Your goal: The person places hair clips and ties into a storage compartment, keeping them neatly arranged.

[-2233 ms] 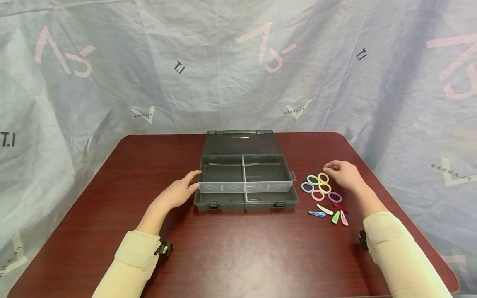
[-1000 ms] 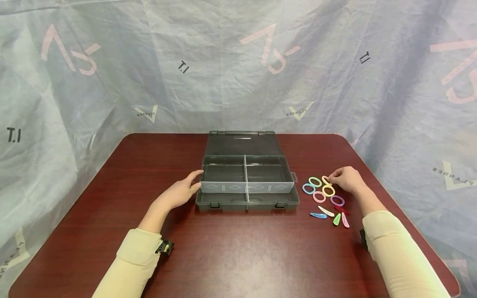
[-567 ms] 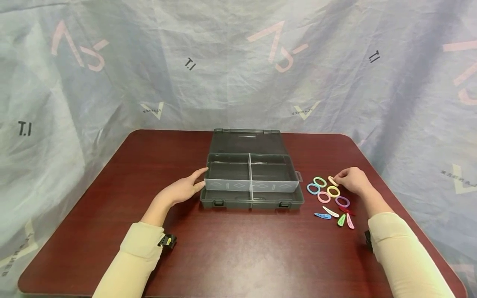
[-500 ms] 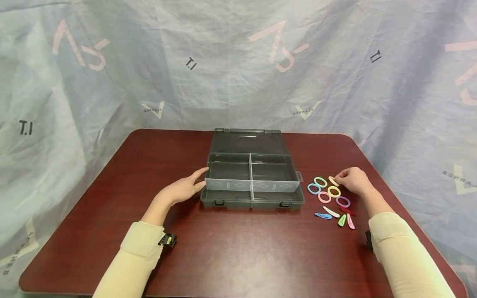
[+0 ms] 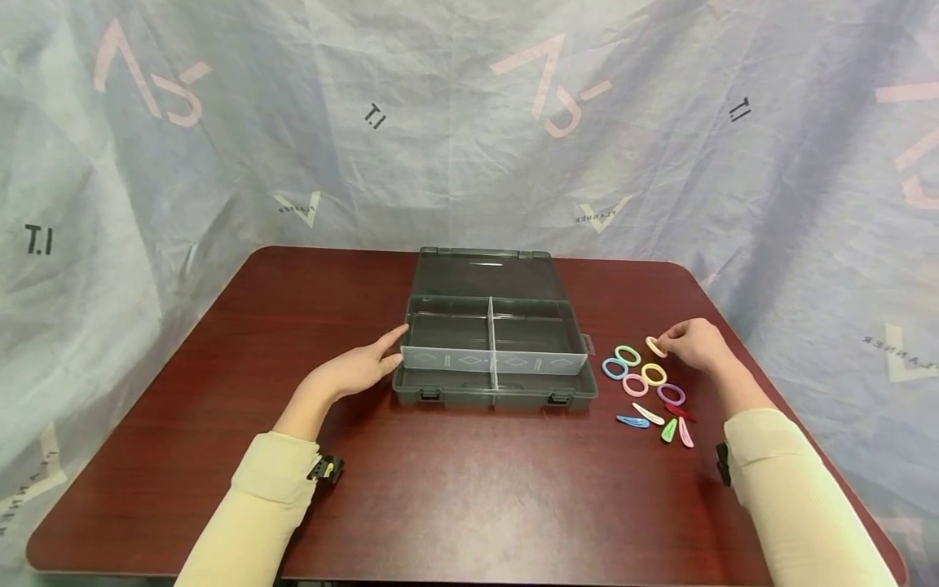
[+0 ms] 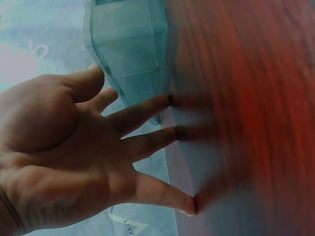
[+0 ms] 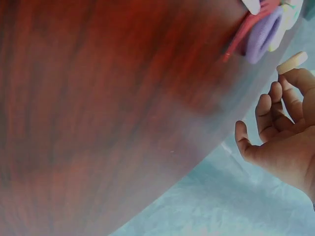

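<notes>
In the head view, the right hand pinches a pale yellow ring that juts leftward from its fingertips, tilted, just beyond the yellow ring and near the green ring. Whether it touches the table is hard to tell. The left hand holds nothing, its fingers spread at the left side of the grey box.

In the left wrist view, the thumb is at the box's rim and three fingertips rest on the table.

In the right wrist view, the narrow pinch holds the pale yellow ring nearly edge-on, apart from the purple ring.
</notes>
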`<action>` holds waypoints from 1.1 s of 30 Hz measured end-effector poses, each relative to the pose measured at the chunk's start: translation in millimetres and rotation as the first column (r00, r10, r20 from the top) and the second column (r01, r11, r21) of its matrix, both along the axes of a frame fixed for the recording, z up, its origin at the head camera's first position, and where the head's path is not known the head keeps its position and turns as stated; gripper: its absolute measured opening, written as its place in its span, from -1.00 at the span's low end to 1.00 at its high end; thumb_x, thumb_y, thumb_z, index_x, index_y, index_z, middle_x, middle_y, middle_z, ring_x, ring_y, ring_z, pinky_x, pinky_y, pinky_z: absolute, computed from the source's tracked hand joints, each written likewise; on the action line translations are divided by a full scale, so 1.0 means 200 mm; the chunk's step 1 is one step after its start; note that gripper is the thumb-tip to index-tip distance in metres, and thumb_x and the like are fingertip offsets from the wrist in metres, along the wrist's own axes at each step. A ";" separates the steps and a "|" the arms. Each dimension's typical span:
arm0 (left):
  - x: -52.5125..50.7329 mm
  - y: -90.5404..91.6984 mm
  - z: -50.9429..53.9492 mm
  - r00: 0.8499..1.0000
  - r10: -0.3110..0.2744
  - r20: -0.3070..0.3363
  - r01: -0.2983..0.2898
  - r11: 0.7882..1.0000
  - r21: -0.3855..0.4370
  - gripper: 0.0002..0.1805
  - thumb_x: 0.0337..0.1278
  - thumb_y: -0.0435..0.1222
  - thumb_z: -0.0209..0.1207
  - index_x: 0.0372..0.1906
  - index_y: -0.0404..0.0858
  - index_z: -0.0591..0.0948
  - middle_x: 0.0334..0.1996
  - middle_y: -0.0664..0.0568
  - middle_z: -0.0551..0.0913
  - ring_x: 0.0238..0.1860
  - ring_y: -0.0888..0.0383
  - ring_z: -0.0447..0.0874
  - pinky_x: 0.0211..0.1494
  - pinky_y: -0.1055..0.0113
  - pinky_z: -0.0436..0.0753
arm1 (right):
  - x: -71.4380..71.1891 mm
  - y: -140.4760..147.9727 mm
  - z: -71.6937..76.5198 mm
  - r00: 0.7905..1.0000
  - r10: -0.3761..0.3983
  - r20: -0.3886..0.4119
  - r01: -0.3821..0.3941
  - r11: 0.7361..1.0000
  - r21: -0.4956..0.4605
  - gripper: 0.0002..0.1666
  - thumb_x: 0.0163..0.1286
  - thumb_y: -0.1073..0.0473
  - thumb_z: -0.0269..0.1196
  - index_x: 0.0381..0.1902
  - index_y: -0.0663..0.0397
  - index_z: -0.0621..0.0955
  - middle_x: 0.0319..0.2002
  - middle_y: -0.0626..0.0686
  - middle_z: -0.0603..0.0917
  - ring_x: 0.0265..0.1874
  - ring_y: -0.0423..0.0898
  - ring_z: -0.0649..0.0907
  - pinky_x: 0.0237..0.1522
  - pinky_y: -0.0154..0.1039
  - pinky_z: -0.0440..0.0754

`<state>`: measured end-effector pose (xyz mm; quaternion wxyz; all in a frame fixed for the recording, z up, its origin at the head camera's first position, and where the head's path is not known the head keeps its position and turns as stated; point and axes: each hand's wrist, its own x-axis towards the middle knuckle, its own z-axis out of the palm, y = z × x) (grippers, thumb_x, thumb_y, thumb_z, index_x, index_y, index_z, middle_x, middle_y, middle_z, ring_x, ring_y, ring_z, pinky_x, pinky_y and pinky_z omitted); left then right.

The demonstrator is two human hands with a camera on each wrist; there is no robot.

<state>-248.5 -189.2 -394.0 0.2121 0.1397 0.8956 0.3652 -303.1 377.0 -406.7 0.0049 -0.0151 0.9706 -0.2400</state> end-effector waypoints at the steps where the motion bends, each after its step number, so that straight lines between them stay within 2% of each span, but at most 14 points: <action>1: 0.00 0.00 0.00 1.000 0.001 -0.001 -0.001 1.000 0.000 -0.28 0.65 -0.13 -0.13 0.67 -0.05 -0.17 0.52 -0.33 0.17 0.49 -0.27 0.17 0.47 -0.21 0.15 | 0.00 0.00 0.01 1.000 -0.001 0.003 0.001 1.000 -0.001 -0.71 0.40 0.14 0.33 -0.34 0.31 0.76 -0.42 0.12 0.70 -0.40 0.01 0.49 -0.39 -0.16 0.41; 9: 0.02 0.02 0.00 1.000 0.006 -0.018 -0.006 0.999 -0.039 -0.29 0.66 -0.13 -0.15 0.67 -0.04 -0.18 0.48 -0.33 0.25 0.46 -0.26 0.25 0.45 -0.22 0.18 | -0.03 -0.07 0.08 0.999 0.042 0.013 -0.042 0.999 -0.005 -0.71 0.44 0.12 0.30 -0.26 0.29 0.77 -0.32 0.13 0.74 -0.33 0.05 0.55 -0.32 -0.14 0.48; 15: 0.02 0.04 0.00 1.000 0.009 -0.013 -0.009 0.999 -0.051 -0.28 0.66 -0.10 -0.15 0.67 0.01 -0.20 0.44 -0.29 0.34 0.42 -0.24 0.32 0.44 -0.22 0.21 | -0.06 -0.16 0.15 0.996 0.086 0.003 -0.085 0.996 -0.011 -0.69 0.47 0.11 0.26 -0.22 0.28 0.77 -0.26 0.15 0.75 -0.39 0.00 0.54 -0.37 -0.15 0.49; 21: 0.02 0.05 -0.01 1.000 0.013 -0.022 -0.014 0.998 -0.060 -0.28 0.66 -0.09 -0.16 0.67 0.02 -0.20 0.44 -0.28 0.35 0.42 -0.22 0.33 0.44 -0.22 0.21 | -0.14 -0.27 0.22 0.990 0.135 -0.033 -0.136 0.991 -0.009 -0.71 0.45 0.13 0.26 -0.24 0.28 0.76 -0.31 0.12 0.73 -0.44 -0.05 0.50 -0.43 -0.17 0.45; 27: 0.02 0.06 -0.01 1.000 0.009 -0.028 -0.011 0.998 -0.066 -0.29 0.66 -0.09 -0.17 0.67 0.02 -0.19 0.43 -0.27 0.36 0.39 -0.21 0.39 0.43 -0.20 0.24 | -0.22 -0.39 0.28 0.980 0.192 -0.053 -0.192 0.981 0.005 -0.73 0.44 0.16 0.26 -0.22 0.29 0.76 -0.28 0.15 0.75 -0.43 -0.05 0.49 -0.40 -0.17 0.42; 33: 0.01 0.09 -0.01 0.999 0.004 -0.034 -0.006 0.998 -0.061 -0.29 0.66 -0.09 -0.17 0.67 0.01 -0.19 0.18 -0.24 0.58 0.11 -0.09 0.60 0.33 -0.15 0.36 | -0.25 -0.53 0.32 0.976 0.216 -0.042 -0.216 0.976 -0.006 -0.72 0.47 0.15 0.25 -0.24 0.28 0.76 -0.30 0.17 0.74 -0.49 -0.07 0.44 -0.43 -0.17 0.38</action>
